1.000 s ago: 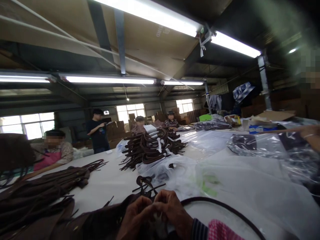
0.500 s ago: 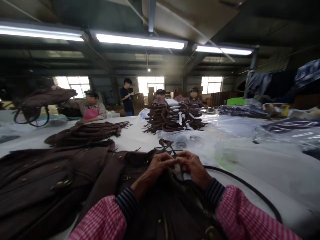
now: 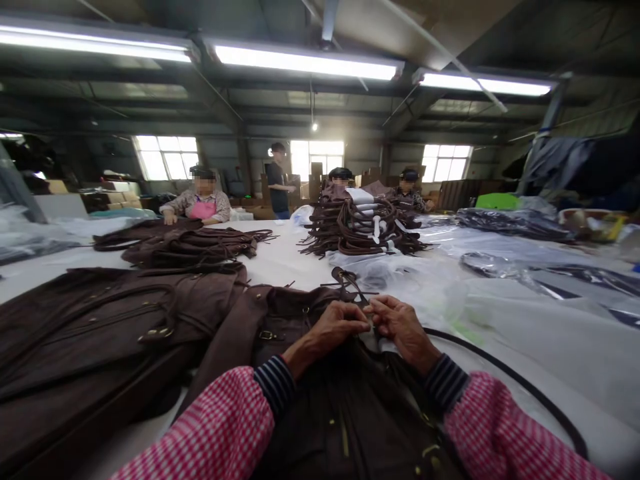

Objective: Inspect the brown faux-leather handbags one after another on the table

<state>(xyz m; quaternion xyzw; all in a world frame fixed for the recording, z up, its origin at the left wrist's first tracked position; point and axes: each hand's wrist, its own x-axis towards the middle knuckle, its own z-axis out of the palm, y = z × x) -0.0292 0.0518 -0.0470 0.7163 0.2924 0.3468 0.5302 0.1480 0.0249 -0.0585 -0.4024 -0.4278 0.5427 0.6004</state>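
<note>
A dark brown bag (image 3: pixel 360 407) lies in front of me, with brass-coloured buckles and zips. Above its top edge, a thin brown strap (image 3: pixel 358 288) with a looped end runs down to my fingers. My right hand (image 3: pixel 406 330) pinches this strap between thumb and fingers. My left hand (image 3: pixel 334 328) is closed in a pinch right beside it, fingertips almost touching; what it grips is too small to make out. White wrapping (image 3: pixel 387 345) shows under my right palm. From there a long dark handle (image 3: pixel 505 370) curves off to the right across the table.
More brown bags (image 3: pixel 90 333) lie to the left, with a flatter pile (image 3: pixel 195 247) beyond. A tall stack of brown bags with wrapped handles (image 3: pixel 363 223) stands ahead. Clear plastic bags (image 3: pixel 540 327) spread over the right side. Several people are across the table.
The view has shifted, so everything sits differently in it. My hands stay pinched at the strap. Across the table, the co-worker at left has lowered a raised brown bag onto the table.
</note>
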